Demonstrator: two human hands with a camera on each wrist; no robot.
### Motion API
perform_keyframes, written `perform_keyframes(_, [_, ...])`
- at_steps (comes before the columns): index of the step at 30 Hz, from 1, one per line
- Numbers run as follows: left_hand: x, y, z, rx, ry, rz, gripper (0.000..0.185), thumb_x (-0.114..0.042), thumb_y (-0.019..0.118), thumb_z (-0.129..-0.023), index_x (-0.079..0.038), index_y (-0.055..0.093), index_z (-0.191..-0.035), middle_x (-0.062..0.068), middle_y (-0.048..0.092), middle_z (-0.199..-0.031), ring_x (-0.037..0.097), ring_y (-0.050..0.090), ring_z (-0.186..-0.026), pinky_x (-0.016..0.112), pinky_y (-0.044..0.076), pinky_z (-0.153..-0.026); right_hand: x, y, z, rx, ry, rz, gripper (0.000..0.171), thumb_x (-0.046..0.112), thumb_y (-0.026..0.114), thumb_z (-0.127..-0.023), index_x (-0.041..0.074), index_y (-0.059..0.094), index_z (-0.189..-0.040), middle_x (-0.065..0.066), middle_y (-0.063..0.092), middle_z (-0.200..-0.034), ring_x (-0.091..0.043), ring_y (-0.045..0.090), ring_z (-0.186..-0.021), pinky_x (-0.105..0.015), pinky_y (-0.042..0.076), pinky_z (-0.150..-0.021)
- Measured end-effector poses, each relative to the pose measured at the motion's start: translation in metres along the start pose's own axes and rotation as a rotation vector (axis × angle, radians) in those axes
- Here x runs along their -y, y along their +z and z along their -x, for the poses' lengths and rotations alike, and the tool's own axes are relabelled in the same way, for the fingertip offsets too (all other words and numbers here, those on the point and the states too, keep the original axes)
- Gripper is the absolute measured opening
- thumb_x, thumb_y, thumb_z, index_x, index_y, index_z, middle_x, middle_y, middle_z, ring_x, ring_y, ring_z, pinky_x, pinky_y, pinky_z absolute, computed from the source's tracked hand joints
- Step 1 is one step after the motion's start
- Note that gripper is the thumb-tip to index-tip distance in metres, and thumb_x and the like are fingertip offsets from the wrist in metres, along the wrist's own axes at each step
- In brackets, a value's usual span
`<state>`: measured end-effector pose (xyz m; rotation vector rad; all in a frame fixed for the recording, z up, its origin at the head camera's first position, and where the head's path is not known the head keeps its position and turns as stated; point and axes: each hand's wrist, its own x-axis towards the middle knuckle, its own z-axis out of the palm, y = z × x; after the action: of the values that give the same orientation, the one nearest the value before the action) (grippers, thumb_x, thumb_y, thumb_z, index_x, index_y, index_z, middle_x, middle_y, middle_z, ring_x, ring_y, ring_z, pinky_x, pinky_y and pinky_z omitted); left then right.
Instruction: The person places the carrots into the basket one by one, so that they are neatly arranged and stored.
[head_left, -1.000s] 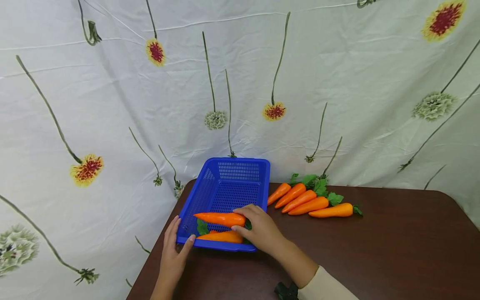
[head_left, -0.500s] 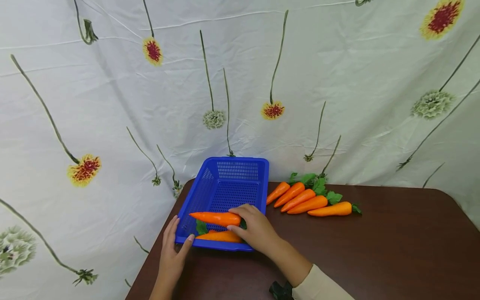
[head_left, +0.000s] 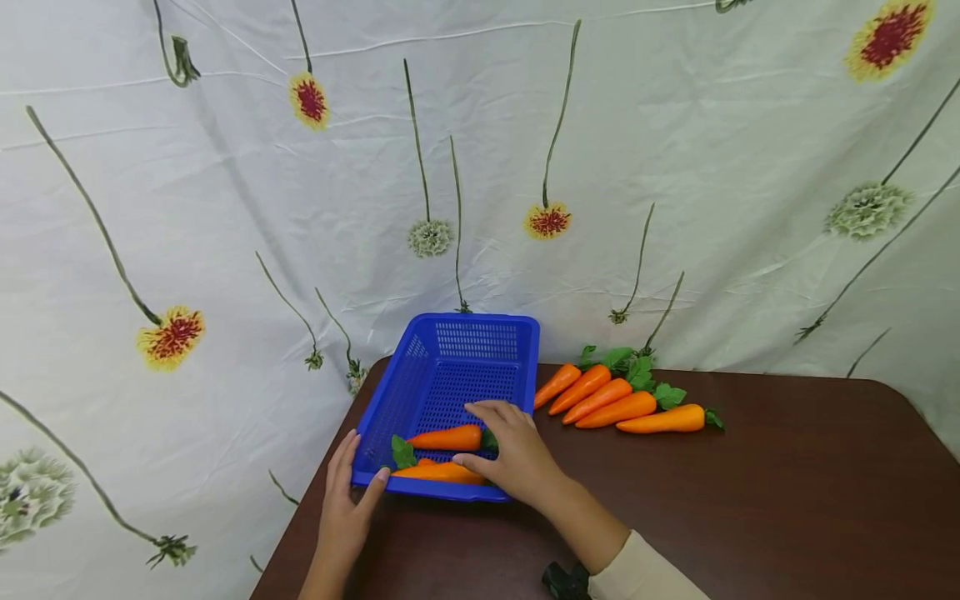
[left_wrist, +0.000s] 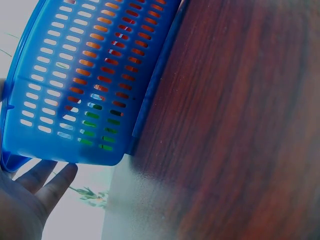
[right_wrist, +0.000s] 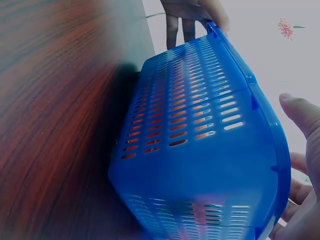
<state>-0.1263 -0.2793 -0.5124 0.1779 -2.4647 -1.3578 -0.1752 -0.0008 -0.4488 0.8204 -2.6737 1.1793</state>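
My left hand [head_left: 345, 508] rests at the near left corner of a blue plastic basket [head_left: 528, 358]. Its thumb lies on the front rim and its straight fingers touch the outside of the left wall. My right hand [head_left: 517, 454] is over the basket's near right part, thumb and fingers spread apart and nothing held. Just left of it, inside the basket, lies an orange carrot [head_left: 446, 437] with green leaves at its right end. A second carrot [head_left: 442, 472] lies along the front wall, with part of another showing between them. In the right wrist view, orange shows through the basket's slots.
To the right of the basket several carrots [head_left: 618, 410] lie side by side on the dark brown table [head_left: 750, 492], leaves toward the back. A white cloth [head_left: 697, 167] with printed flowers hangs behind. A black object [head_left: 564, 581] sits by the right sleeve.
The carrot my right hand pinched has been let go and lies lower in the basket. The right thumb and fingers have spread apart. My left hand stays at the corner.
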Motion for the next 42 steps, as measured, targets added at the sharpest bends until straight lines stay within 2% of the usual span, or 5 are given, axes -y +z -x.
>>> perform_keyframes(14, [0.000, 0.000, 0.000, 0.002, 0.004, 0.000, 0.073, -0.025, 0.071, -0.095, -0.016, 0.035, -0.158, 0.006, 0.023, -0.167, 0.029, 0.022, -0.152, 0.062, 0.023, -0.120, -0.007, 0.003, 0.003, 0.005, 0.044, -0.052, 0.065, 0.052, 0.071, -0.090, 0.022, 0.055, -0.145, -0.003, 0.056, -0.144, -0.028, 0.048, -0.138, -0.057, 0.042, -0.111])
perform_keyframes(24, [0.000, 0.000, 0.000, -0.003, -0.002, 0.001, 0.073, -0.025, 0.070, -0.095, -0.017, 0.034, -0.158, 0.002, 0.023, -0.167, 0.029, 0.023, -0.152, 0.063, 0.025, -0.119, -0.014, -0.002, 0.008, -0.071, 0.066, -0.127, 0.061, 0.048, 0.072, -0.091, 0.019, 0.058, -0.143, -0.006, 0.057, -0.142, -0.031, 0.051, -0.136, -0.055, 0.045, -0.109])
perform_keyframes(31, [0.000, 0.001, 0.000, -0.007, 0.005, 0.000, 0.073, -0.024, 0.071, -0.095, -0.018, 0.035, -0.158, 0.002, 0.024, -0.167, 0.028, 0.023, -0.152, 0.062, 0.024, -0.120, -0.022, -0.009, 0.013, -0.160, 0.095, -0.169, 0.057, 0.044, 0.074, -0.090, 0.020, 0.060, -0.140, -0.007, 0.058, -0.141, -0.030, 0.052, -0.135, -0.055, 0.045, -0.110])
perform_keyframes(39, [0.001, 0.001, 0.000, -0.009, -0.001, -0.004, 0.073, -0.024, 0.071, -0.095, -0.018, 0.035, -0.158, 0.002, 0.024, -0.167, 0.027, 0.023, -0.152, 0.060, 0.023, -0.121, -0.036, -0.020, 0.018, -0.248, 0.143, -0.195, 0.056, 0.039, 0.077, -0.089, 0.021, 0.060, -0.139, -0.003, 0.062, -0.129, -0.025, 0.060, -0.118, -0.047, 0.053, -0.098])
perform_keyframes(42, [0.001, 0.001, 0.000, -0.012, 0.003, -0.004, 0.072, -0.024, 0.071, -0.095, -0.018, 0.035, -0.158, 0.002, 0.024, -0.167, 0.027, 0.023, -0.152, 0.060, 0.023, -0.121, -0.044, -0.025, 0.021, -0.261, 0.185, -0.205, 0.057, 0.039, 0.077, -0.089, 0.020, 0.060, -0.139, -0.004, 0.061, -0.131, -0.025, 0.059, -0.118, -0.047, 0.052, -0.099])
